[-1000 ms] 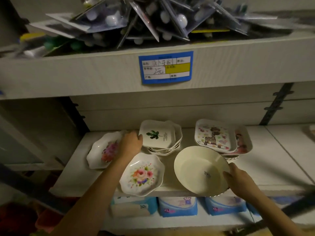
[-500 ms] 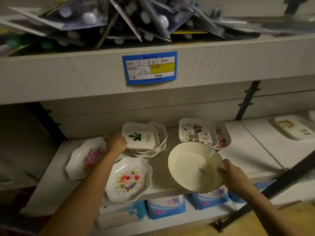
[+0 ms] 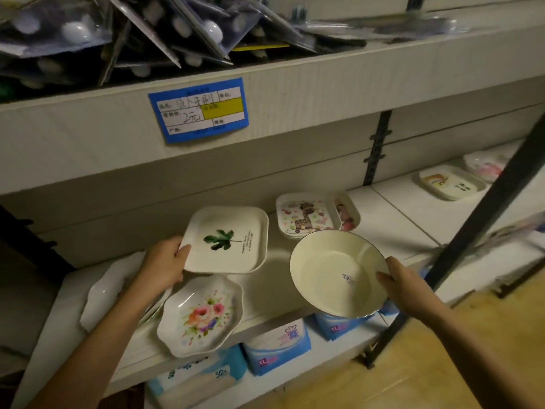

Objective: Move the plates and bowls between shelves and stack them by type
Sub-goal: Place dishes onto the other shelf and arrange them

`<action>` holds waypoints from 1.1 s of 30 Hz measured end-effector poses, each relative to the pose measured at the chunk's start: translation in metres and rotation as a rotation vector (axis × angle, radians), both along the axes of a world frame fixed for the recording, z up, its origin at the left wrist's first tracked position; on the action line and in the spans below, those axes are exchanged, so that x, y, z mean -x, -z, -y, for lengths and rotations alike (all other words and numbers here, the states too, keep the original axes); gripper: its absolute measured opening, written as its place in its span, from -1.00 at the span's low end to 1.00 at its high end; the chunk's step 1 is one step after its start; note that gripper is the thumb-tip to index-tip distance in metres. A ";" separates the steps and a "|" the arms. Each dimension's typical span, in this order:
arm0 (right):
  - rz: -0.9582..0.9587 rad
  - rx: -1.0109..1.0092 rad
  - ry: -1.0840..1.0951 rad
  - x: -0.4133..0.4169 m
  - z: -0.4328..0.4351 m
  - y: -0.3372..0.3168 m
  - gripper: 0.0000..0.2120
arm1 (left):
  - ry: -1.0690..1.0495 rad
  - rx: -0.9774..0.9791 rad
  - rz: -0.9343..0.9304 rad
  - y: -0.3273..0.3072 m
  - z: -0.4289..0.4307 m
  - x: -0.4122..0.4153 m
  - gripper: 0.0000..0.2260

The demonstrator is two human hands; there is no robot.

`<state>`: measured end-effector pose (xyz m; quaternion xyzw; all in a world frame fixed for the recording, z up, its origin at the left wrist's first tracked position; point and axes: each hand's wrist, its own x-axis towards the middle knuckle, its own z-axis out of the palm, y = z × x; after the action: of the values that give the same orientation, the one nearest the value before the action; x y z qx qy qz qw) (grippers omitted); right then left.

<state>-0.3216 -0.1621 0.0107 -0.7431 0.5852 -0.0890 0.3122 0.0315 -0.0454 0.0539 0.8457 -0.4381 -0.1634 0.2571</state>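
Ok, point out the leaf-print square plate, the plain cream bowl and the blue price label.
leaf-print square plate [image 3: 225, 240]: head view, on its flat centre by the green leaf.
plain cream bowl [image 3: 330, 273]: head view, on its inner bottom.
blue price label [image 3: 199, 109]: head view, on its middle.

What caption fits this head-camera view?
Left hand lifts a square leaf plate; right hand holds a cream bowl.

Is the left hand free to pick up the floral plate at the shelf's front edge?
Probably not: the left hand already grips the leaf plates. The floral plate lies uncovered just below it, so only the full hand stands in the way.
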 end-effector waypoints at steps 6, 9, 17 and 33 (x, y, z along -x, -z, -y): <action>-0.005 0.055 0.168 0.051 -0.015 0.001 -0.91 | 0.147 -0.008 -0.038 0.004 0.012 0.042 -0.82; 0.014 0.048 0.249 0.080 -0.018 -0.001 -0.85 | 0.222 0.009 -0.029 0.006 0.025 0.070 -0.87; 0.068 0.063 0.335 0.177 -0.011 -0.012 -0.91 | 0.364 0.037 0.003 0.001 0.058 0.174 -0.87; 0.045 0.028 0.289 0.396 0.065 -0.023 -0.83 | 0.233 0.056 -0.076 0.020 0.110 0.404 -0.80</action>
<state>-0.7176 -0.2268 0.0332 -0.6532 0.6776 -0.1581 0.2987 -0.3725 -0.1555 0.0340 0.7748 -0.5276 -0.2119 0.2765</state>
